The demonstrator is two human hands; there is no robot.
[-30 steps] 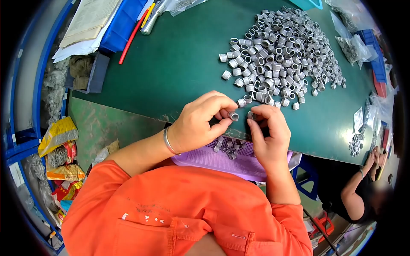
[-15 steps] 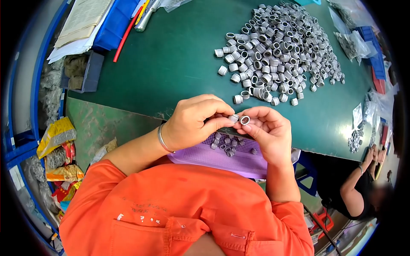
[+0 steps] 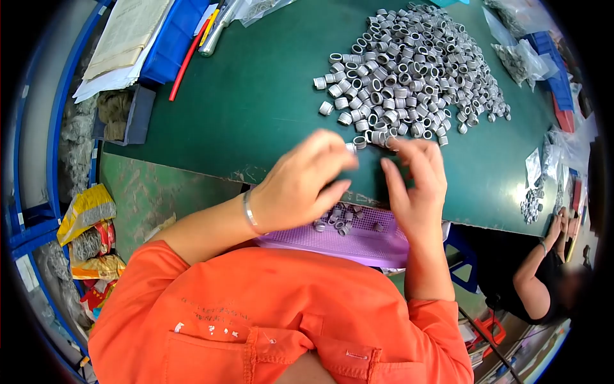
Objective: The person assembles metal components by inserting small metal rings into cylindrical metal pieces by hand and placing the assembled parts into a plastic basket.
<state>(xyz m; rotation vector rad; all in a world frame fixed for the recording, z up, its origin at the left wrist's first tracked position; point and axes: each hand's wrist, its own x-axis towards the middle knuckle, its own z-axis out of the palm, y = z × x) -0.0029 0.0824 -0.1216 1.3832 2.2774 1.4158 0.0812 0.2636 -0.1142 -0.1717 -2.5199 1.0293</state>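
Note:
A heap of grey metal rings with ribbed outer walls (image 3: 409,77) lies on the green table (image 3: 243,121). My left hand (image 3: 307,179), slightly blurred, is over the table's near edge with thumb and fingers apart; its fingertips are close to a ring at the heap's near side. My right hand (image 3: 419,185) reaches to the same side, thumb and forefinger spread, fingertips beside the nearest rings. Nothing shows in either hand, though the undersides of the fingers are hidden. Below them, a purple plastic basket (image 3: 320,242) holds several loose rings (image 3: 342,221).
At the far left stand a blue tray with papers (image 3: 125,41), a grey bin (image 3: 137,115) and a red pen (image 3: 185,67). Plastic bags (image 3: 521,61) lie along the right side. Another person's arm (image 3: 531,275) is at the lower right.
Both hands held rings close together above the basket. They have since moved apart and forward to the heap, and those rings no longer show in the fingers.

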